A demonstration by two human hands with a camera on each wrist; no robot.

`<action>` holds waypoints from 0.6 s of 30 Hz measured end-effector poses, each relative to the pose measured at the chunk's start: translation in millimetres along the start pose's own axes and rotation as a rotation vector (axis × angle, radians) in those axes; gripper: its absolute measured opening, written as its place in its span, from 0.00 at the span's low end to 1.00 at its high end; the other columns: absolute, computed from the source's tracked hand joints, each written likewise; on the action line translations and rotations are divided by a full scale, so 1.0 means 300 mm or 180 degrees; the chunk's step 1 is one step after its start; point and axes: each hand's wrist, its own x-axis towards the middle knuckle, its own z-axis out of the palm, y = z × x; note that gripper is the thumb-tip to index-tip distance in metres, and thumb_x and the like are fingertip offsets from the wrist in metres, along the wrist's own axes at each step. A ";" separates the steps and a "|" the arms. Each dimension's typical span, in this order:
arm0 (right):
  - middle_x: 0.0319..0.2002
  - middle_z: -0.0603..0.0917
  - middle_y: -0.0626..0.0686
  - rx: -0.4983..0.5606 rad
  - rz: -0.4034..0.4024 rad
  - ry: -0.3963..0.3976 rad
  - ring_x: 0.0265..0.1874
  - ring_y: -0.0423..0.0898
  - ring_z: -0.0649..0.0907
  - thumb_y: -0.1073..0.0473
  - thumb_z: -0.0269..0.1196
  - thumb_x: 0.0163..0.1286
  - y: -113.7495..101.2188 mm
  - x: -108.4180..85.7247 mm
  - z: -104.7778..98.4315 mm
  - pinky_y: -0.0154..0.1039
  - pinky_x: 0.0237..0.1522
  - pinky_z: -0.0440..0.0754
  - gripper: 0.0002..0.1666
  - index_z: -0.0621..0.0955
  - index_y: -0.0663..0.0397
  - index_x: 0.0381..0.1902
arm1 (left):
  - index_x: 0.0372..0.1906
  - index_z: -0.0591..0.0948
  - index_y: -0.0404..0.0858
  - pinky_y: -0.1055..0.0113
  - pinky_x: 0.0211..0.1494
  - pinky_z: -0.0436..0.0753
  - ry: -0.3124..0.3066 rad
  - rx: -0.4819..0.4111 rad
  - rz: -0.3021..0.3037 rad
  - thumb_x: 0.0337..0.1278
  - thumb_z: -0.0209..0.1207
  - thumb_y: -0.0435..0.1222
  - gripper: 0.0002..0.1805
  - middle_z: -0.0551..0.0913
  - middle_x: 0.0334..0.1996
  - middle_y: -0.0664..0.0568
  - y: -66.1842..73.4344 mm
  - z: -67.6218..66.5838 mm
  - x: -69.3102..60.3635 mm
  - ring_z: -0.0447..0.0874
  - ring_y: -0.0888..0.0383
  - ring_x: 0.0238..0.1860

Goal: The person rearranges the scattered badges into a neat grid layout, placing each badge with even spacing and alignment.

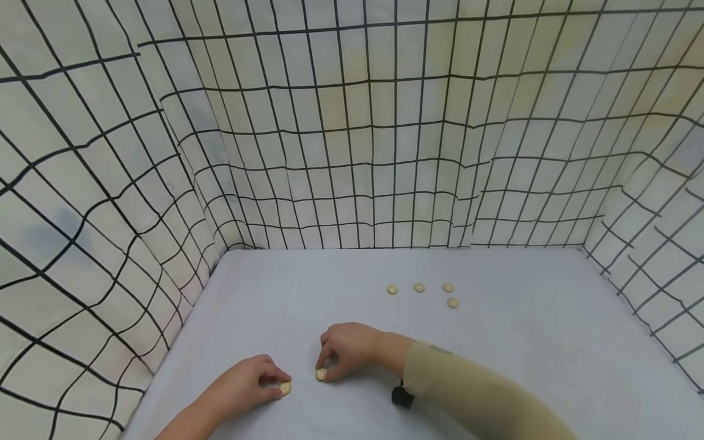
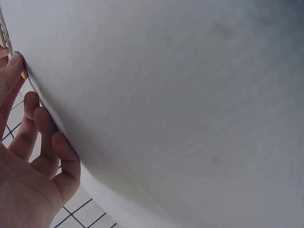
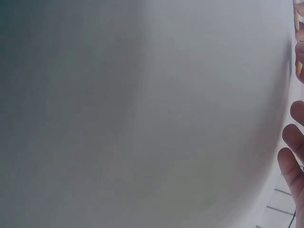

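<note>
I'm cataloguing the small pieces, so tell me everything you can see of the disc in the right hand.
The disc is small, round and pale yellow, with faint darker marks on its face, too small to make out. It may be wood, but I can't be sure. The right hand's grip pinches it between thumb and fingertips, partly covering its edge. Its face shows to the head camera; whether it touches the white tabletop is unclear.

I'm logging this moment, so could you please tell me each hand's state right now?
Left hand: pinching a small pale disc.
Right hand: pinching a second pale disc.
</note>
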 end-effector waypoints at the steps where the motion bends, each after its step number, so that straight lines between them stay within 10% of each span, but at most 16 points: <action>1: 0.30 0.74 0.34 0.0007 0.0019 0.0013 0.30 0.32 0.70 0.43 0.70 0.63 0.003 -0.003 -0.003 0.24 0.33 0.65 0.12 0.90 0.33 0.44 | 0.42 0.90 0.51 0.69 0.35 0.71 -0.0006 -0.0005 -0.0011 0.50 0.73 0.44 0.12 0.76 0.31 0.63 0.000 -0.001 -0.001 0.69 0.67 0.30; 18: 0.30 0.75 0.33 0.0234 0.0861 0.0315 0.34 0.32 0.74 0.43 0.72 0.60 0.176 -0.210 -0.056 0.30 0.39 0.73 0.13 0.89 0.31 0.43 | 0.42 0.89 0.54 0.69 0.35 0.69 -0.0076 -0.0030 -0.0069 0.50 0.72 0.46 0.12 0.75 0.32 0.65 -0.005 0.000 0.010 0.67 0.68 0.31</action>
